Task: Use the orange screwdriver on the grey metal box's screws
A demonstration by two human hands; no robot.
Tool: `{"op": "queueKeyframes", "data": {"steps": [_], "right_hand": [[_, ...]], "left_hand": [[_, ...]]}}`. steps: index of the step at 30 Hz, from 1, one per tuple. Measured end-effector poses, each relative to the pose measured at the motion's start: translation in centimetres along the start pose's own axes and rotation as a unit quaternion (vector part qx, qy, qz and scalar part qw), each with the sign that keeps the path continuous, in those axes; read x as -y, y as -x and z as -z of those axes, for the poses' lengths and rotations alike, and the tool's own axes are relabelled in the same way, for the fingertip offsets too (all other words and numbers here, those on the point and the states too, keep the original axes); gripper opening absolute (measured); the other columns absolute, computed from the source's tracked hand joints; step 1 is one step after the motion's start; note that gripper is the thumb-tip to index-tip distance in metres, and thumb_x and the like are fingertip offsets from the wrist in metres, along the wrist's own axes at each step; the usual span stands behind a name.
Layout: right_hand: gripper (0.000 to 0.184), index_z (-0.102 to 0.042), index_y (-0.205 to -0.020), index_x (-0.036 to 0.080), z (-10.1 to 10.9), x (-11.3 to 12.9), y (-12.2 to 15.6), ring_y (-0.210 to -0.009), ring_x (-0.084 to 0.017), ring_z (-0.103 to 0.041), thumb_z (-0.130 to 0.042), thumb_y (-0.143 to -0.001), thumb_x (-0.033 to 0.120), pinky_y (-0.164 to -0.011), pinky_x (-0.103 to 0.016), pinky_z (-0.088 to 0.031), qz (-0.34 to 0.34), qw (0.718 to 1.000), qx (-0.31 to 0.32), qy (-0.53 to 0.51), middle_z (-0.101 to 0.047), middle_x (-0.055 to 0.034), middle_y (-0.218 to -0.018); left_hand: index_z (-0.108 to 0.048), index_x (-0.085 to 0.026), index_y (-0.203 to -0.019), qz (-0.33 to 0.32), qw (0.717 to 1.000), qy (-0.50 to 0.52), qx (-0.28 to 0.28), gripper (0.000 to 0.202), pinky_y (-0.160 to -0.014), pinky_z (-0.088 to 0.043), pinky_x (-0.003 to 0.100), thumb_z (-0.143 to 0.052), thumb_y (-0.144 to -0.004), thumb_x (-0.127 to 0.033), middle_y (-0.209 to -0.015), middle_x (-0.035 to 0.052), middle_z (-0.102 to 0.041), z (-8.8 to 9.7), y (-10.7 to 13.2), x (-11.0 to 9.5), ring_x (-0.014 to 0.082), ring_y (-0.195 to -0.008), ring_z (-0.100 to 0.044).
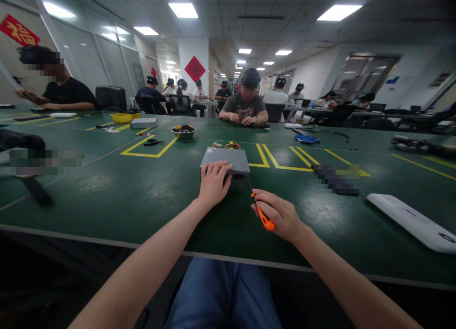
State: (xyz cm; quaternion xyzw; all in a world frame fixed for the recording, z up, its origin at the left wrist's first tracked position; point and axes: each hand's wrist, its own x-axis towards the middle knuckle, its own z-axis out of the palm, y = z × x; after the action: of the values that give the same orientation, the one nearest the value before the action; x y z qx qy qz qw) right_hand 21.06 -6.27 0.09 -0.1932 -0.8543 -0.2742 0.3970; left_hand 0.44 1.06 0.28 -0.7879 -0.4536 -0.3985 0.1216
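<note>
Reads 福 in gold on the red sign (19, 30), hung at a tilt at the upper left. Shows darker strokes on the red diamond (194, 69) of the white pillar (194, 47), too faint to make out. Carries a small pale sticker (209, 150) on top of the grey metal box (230, 154), too small to read. Bears a blurred print (245, 115) across the grey shirt (231, 108) opposite, likewise illegible.
</note>
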Motion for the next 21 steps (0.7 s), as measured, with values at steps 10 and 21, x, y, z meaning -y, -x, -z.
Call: {"op": "queueKeyframes", "data": {"steps": [10, 21], "right_hand": [[0.025, -0.056, -0.103, 0.016, 0.6, 1.6, -2.6, -0.08, -0.018, -0.069, -0.061, -0.079, 0.023, -0.071, -0.024, -0.059, -0.017, 0.997, -0.043, 0.06, -0.068, -0.0069, -0.084], [0.031, -0.055, -0.099, 0.015, 0.7, 1.2, -1.4, -0.113, -0.03, -0.053, -0.046, -0.085, 0.041, -0.086, -0.047, -0.051, 0.053, 0.996, 0.064, 0.032, -0.059, -0.0164, -0.106]], "left_hand": [[-0.053, -0.025, -0.112, -0.002, 1.0, -0.006, -0.004, 0.027, -0.1, -0.027, 0.041, -0.046, -0.086, -0.025, -0.121, 0.0032, -0.056, -0.1, 0.0, 0.0, 0.0213, -0.116, -0.045], [-0.053, -0.025, -0.112, 0.001, 1.0, 0.0, -0.003, 0.027, -0.1, -0.027, 0.042, -0.046, -0.086, -0.025, -0.121, 0.0044, -0.056, -0.1, 0.0, 0.0, 0.0221, -0.116, -0.045]]}}
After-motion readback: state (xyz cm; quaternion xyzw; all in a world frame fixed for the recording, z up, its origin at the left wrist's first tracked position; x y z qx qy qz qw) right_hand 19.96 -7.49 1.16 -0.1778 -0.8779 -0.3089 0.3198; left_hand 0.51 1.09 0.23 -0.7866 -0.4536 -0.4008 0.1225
